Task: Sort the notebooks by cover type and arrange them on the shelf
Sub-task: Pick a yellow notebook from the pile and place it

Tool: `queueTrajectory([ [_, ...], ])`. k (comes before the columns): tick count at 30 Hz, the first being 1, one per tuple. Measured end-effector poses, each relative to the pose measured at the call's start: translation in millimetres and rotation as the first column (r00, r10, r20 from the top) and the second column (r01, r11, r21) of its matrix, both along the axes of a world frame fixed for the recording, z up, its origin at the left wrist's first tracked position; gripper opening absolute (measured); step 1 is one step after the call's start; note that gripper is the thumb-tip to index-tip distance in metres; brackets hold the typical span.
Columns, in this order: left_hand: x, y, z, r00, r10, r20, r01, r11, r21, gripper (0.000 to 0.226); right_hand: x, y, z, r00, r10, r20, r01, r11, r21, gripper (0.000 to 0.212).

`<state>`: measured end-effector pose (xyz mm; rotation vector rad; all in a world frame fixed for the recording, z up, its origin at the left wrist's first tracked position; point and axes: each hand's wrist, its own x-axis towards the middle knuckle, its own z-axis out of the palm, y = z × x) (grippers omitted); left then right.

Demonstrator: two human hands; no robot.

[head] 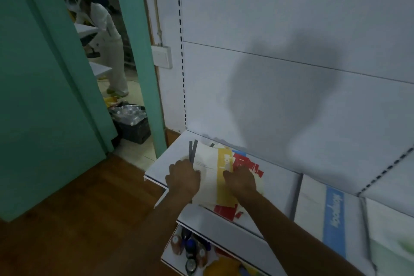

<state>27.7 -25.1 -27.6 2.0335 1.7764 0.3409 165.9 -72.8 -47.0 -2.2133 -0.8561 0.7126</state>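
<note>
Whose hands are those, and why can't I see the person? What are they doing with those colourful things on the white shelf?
The camera sits on the person's head and looks down, so you see only their arms and hands, as if through their eyes. There is just this one picture.

The left hand and the right hand both press flat on a pile of notebooks lying on a white shelf. The top notebook is cream with a yellow stripe, and red-patterned covers stick out underneath. Nothing is lifted; the hands seem to be tidying the pile.

Below is another shelf holding small bottles. Through the green doorway on the left, another person is bending over something.
</note>
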Motion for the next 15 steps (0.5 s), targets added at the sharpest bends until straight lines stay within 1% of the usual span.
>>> queueTrajectory([
  [1, -0.8, -0.2, 5.1, 0.998, -0.006, 0.065, 0.006, 1.000, -0.008, 0.034, -0.6, -2.5, 0.8, 0.999, 0.002, -0.034, -0.002, 1.000, 0.013, 0.032],
  [2, -0.2, -0.9, 11.4, 0.986, -0.011, 0.167, 0.018, 0.999, -0.044, 0.032, -0.8, -5.9, 2.2, 0.997, -0.003, -0.075, 0.005, 0.999, 0.036, 0.028],
  [4, 6.8, -5.3, 25.1, 0.926, -0.034, 0.375, 0.085, 0.989, -0.121, 0.027, 3.6, -14.2, 7.4, 0.986, -0.047, -0.160, 0.063, 0.993, 0.098, 0.027],
  [7, 31.4, -18.0, 41.0, 0.828, -0.107, 0.550, 0.209, 0.970, -0.126, 0.024, 27.3, -35.7, 23.1, 0.973, -0.145, -0.180, 0.177, 0.969, 0.175, 0.034],
  [9, 61.8, -30.0, 47.4, 0.775, -0.193, 0.601, 0.323, 0.939, -0.115, 0.028, 54.9, -59.6, 33.3, 0.952, -0.237, -0.195, 0.276, 0.938, 0.210, 0.029],
  [11, 105.3, -51.4, 47.4, 0.740, -0.302, 0.601, 0.449, 0.887, -0.107, 0.038, 88.5, -95.5, 42.3, 0.919, -0.360, -0.161, 0.389, 0.897, 0.211, 0.029],
  [13, 152.2, -84.2, 44.4, 0.672, -0.404, 0.621, 0.581, 0.808, -0.103, 0.046, 123.5, -141.2, 47.7, 0.855, -0.499, -0.143, 0.519, 0.828, 0.214, 0.028],
  [15, 196.5, -125.8, 43.4, 0.597, -0.492, 0.633, 0.691, 0.716, -0.095, 0.048, 154.8, -194.1, 54.2, 0.782, -0.610, -0.127, 0.622, 0.749, 0.228, 0.028],
])
